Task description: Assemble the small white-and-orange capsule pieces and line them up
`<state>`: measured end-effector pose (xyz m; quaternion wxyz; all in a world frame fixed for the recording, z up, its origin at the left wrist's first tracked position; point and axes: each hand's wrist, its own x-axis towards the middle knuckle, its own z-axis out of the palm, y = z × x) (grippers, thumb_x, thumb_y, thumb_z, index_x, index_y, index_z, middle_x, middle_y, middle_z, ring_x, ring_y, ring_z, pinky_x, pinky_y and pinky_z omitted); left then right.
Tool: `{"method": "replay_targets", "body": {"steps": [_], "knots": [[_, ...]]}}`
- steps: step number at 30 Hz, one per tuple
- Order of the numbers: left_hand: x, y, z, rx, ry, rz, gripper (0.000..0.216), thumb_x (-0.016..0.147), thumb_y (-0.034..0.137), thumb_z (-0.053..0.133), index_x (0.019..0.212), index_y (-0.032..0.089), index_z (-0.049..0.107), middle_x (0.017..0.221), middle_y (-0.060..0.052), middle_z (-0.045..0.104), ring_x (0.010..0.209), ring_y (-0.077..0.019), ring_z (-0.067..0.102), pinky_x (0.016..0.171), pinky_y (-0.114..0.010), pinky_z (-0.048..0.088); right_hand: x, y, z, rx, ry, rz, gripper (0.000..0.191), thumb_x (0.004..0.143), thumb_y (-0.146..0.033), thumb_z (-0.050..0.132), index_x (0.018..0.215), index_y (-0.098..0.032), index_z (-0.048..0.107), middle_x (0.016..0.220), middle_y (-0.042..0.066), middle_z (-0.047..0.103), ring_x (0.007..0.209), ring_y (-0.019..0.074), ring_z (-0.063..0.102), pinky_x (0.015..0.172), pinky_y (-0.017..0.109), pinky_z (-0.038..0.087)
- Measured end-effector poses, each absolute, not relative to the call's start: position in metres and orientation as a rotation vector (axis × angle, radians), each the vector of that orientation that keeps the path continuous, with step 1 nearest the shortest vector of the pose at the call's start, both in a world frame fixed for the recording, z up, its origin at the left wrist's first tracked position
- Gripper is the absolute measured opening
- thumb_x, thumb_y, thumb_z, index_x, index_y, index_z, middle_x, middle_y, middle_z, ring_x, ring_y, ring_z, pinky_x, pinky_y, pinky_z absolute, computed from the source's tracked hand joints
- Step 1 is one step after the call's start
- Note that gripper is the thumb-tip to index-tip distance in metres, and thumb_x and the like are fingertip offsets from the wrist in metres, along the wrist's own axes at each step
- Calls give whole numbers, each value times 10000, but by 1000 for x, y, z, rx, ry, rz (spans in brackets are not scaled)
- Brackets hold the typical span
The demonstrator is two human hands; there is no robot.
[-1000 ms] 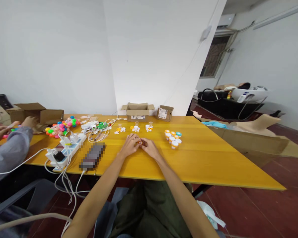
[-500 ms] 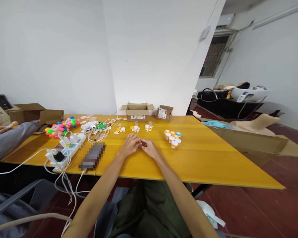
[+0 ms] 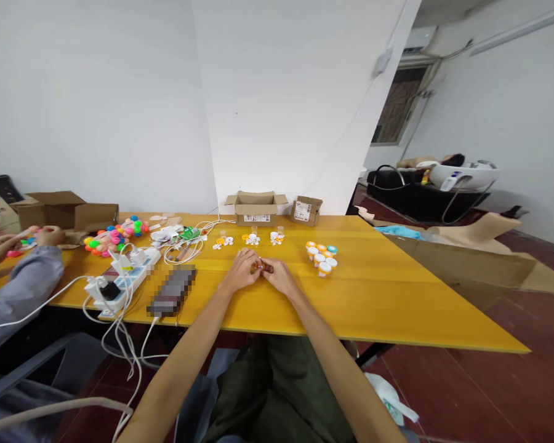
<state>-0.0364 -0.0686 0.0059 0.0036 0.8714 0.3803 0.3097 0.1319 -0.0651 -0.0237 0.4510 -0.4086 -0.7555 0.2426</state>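
Note:
My left hand (image 3: 240, 272) and my right hand (image 3: 279, 276) meet over the yellow table (image 3: 373, 295). Both pinch a small brown bottle (image 3: 264, 266) between their fingertips. A cluster of small orange bottles with white and teal caps (image 3: 322, 256) stands just to the right of my hands. Small white and orange caps (image 3: 252, 239) lie in groups behind them.
Two open cardboard boxes (image 3: 256, 208) stand at the table's back edge. A power strip with cables (image 3: 122, 278) and a dark phone (image 3: 172, 291) lie to the left. Bright plastic balls (image 3: 113, 239) sit further left, near another person's sleeve and hands (image 3: 21, 271).
My hands stay together on the small bottle, shifting only slightly. The other person's hands at the left have moved and now hold small coloured pieces.

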Motion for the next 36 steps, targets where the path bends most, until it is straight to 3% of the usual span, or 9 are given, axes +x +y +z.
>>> {"method": "replay_targets", "body": {"steps": [25,33,36], "knots": [[-37,-67,5,2771,1180,1006,105,875,176,550,848,244,624,925,-43,631,936,-211,571,853,-371,434,132,-65,-23,-1059,-1852,580,261,695,-143,555,875,-235,721,779,7,682,703,182,588,696,286,471],[-41,-63,4,2728,1293,989,110,852,161,554,857,245,623,917,-49,633,940,-226,579,838,-376,438,136,-54,-33,-1088,-1746,585,133,754,-230,610,845,-243,706,728,-10,688,671,179,596,676,284,501],[-44,-63,4,2750,1332,925,121,814,139,577,846,244,627,938,-57,632,970,-245,558,865,-400,423,137,-49,-38,-1099,-1682,611,179,747,-238,626,904,-243,711,776,-1,716,703,190,628,707,306,528]]}}
